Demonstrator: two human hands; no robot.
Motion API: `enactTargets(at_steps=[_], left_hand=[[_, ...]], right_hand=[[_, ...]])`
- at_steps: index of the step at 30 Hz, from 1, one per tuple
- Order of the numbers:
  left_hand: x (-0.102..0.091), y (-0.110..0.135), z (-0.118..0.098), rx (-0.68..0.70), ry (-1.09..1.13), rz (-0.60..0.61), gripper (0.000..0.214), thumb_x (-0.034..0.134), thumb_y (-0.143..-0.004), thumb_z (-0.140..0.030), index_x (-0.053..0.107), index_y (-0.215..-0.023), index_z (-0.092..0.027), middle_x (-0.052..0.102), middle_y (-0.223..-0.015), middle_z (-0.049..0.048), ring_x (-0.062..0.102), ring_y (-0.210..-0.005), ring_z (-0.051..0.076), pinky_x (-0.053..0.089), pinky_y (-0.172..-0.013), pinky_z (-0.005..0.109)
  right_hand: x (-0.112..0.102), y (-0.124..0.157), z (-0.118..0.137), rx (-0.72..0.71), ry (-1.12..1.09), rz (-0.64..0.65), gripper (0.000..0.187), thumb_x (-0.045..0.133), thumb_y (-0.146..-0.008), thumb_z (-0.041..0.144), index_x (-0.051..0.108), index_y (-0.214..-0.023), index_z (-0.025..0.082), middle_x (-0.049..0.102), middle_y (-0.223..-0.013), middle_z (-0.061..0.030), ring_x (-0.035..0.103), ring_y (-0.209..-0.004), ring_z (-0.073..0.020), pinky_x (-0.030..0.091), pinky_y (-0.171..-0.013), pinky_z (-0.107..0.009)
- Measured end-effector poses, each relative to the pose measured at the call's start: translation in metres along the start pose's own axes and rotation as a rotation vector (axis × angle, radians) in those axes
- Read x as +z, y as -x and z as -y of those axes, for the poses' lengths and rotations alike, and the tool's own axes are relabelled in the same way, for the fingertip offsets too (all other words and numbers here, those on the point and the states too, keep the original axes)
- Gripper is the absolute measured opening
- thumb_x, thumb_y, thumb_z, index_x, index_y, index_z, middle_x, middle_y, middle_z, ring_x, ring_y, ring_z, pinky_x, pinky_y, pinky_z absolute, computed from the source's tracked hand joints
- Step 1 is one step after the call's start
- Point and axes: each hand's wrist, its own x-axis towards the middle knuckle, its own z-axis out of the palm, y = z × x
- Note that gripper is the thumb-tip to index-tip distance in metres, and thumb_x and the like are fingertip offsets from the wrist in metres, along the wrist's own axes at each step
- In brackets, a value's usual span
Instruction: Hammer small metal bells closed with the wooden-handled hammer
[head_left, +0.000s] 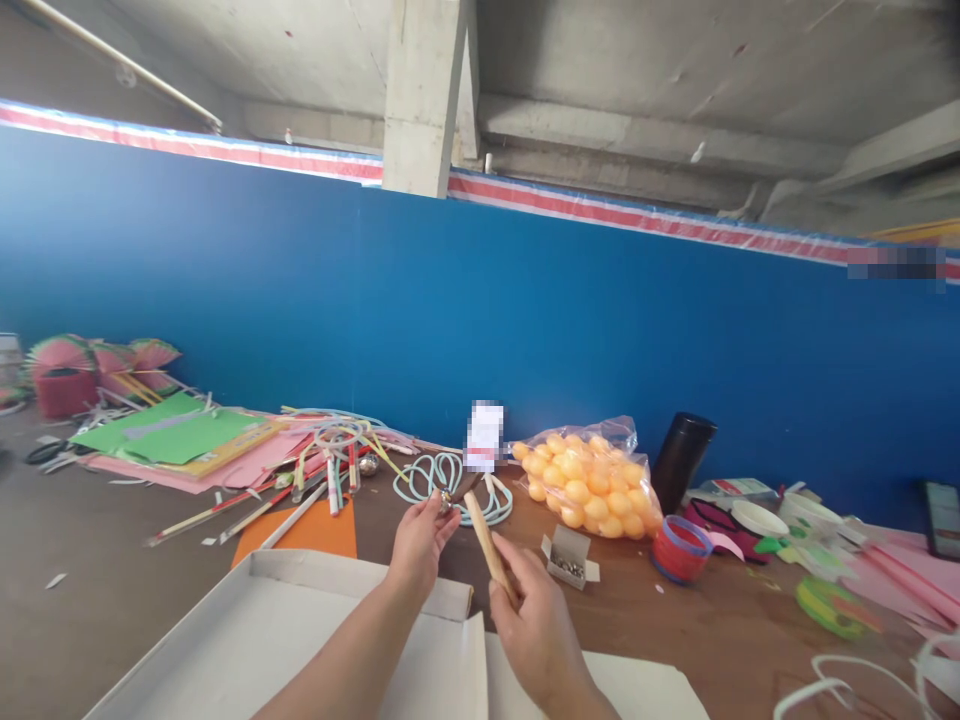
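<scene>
My left hand [420,545] pinches a small shiny metal ball [445,501] at its fingertips, just in front of a looped pale-blue cord [427,478]. My right hand [531,608] is closed around a short wooden stick [484,532], which tilts up and to the left, its upper end near the ball but apart from it. A white open cardboard tray [322,610] lies beneath both forearms. Right of the stick stands a small open box [568,556] with tiny metal pieces inside.
A clear bag of orange balls [585,487], a black bottle [682,462] and a red tape roll [681,549] stand at the right. Green paper sheets [176,428], an orange sheet [330,525] and straw-like sticks cover the left. A blue partition [360,290] closes off the back.
</scene>
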Motion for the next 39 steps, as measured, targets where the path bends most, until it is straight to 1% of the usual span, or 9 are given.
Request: enactTargets(at_steps=[3, 8, 13, 17, 22, 27, 32, 36, 39], left_hand=[[0.0006, 0.0001, -0.0002, 0.006, 0.01, 0.013, 0.007, 0.057, -0.078, -0.014, 0.051, -0.076, -0.012, 0.061, -0.069, 0.006, 0.063, -0.06, 0.012, 0.055, -0.064, 0.027], [0.0007, -0.0006, 0.0005, -0.003, 0.001, 0.006, 0.008, 0.057, -0.078, -0.016, 0.051, -0.077, -0.012, 0.06, -0.067, 0.0056, 0.062, -0.059, 0.012, 0.055, -0.063, 0.028], [0.0009, 0.0001, 0.001, 0.013, 0.0, 0.016, 0.007, 0.056, -0.078, -0.015, 0.05, -0.076, -0.012, 0.06, -0.068, 0.0051, 0.062, -0.059, 0.012, 0.055, -0.063, 0.026], [0.0018, 0.0003, 0.0008, 0.002, -0.017, 0.012, 0.007, 0.056, -0.078, -0.014, 0.05, -0.076, -0.012, 0.059, -0.067, 0.0049, 0.062, -0.059, 0.012, 0.055, -0.063, 0.027], [0.0003, -0.0012, 0.0017, 0.019, -0.017, 0.029, 0.007, 0.057, -0.077, -0.015, 0.051, -0.076, -0.011, 0.06, -0.069, 0.0052, 0.062, -0.06, 0.012, 0.055, -0.065, 0.027], [-0.0022, -0.0036, 0.0039, 0.002, -0.034, 0.029, 0.009, 0.058, -0.077, -0.016, 0.051, -0.076, -0.011, 0.059, -0.067, 0.0051, 0.063, -0.06, 0.012, 0.054, -0.064, 0.028], [-0.0025, -0.0055, 0.0055, 0.03, -0.026, 0.021, 0.008, 0.057, -0.078, -0.016, 0.05, -0.076, -0.012, 0.06, -0.068, 0.0053, 0.063, -0.06, 0.012, 0.054, -0.065, 0.028], [-0.0025, -0.0044, 0.0065, -0.012, -0.053, 0.026, 0.007, 0.056, -0.078, -0.015, 0.05, -0.077, -0.012, 0.059, -0.065, 0.0042, 0.062, -0.059, 0.012, 0.054, -0.064, 0.028], [-0.003, -0.0033, 0.0057, 0.004, -0.054, 0.027, 0.01, 0.058, -0.077, -0.017, 0.05, -0.077, -0.011, 0.059, -0.066, 0.0044, 0.063, -0.06, 0.012, 0.054, -0.065, 0.027]], right_hand=[[0.0005, 0.0, 0.0008, 0.003, -0.004, -0.036, 0.047, 0.046, -0.074, 0.013, 0.052, -0.12, 0.022, 0.059, -0.107, -0.0072, 0.057, -0.097, -0.0207, 0.047, -0.084, -0.028], [0.0003, 0.0006, 0.0021, -0.003, 0.004, 0.035, 0.048, 0.045, -0.075, 0.013, 0.051, -0.121, 0.022, 0.059, -0.106, -0.0068, 0.057, -0.096, -0.0203, 0.046, -0.084, -0.028], [-0.0003, -0.0002, 0.0031, -0.003, 0.014, -0.006, 0.048, 0.045, -0.074, 0.013, 0.051, -0.121, 0.023, 0.058, -0.11, -0.0056, 0.054, -0.1, -0.0197, 0.044, -0.086, -0.027], [-0.0001, -0.0006, 0.0028, 0.008, 0.026, 0.038, 0.049, 0.044, -0.075, 0.012, 0.05, -0.122, 0.023, 0.058, -0.107, -0.0061, 0.055, -0.098, -0.0196, 0.045, -0.085, -0.027], [0.0, -0.0008, 0.0021, 0.015, 0.01, -0.024, 0.048, 0.045, -0.074, 0.013, 0.051, -0.121, 0.023, 0.058, -0.109, -0.0057, 0.056, -0.097, -0.0195, 0.045, -0.084, -0.026], [0.0007, -0.0003, 0.0012, 0.005, 0.037, 0.038, 0.048, 0.045, -0.074, 0.012, 0.05, -0.121, 0.022, 0.058, -0.107, -0.0066, 0.055, -0.098, -0.02, 0.044, -0.086, -0.028], [0.0002, -0.0004, 0.001, 0.008, 0.03, -0.007, 0.048, 0.045, -0.075, 0.012, 0.05, -0.121, 0.022, 0.057, -0.109, -0.0066, 0.054, -0.1, -0.0195, 0.044, -0.087, -0.027], [-0.0008, -0.0002, 0.0021, 0.006, 0.027, 0.05, 0.049, 0.044, -0.074, 0.01, 0.049, -0.121, 0.024, 0.058, -0.107, -0.005, 0.055, -0.099, -0.0182, 0.043, -0.087, -0.026], [0.0003, 0.0, 0.0007, 0.022, 0.037, 0.054, 0.049, 0.044, -0.074, 0.01, 0.05, -0.12, 0.023, 0.058, -0.107, -0.0052, 0.055, -0.099, -0.0184, 0.043, -0.087, -0.026]])
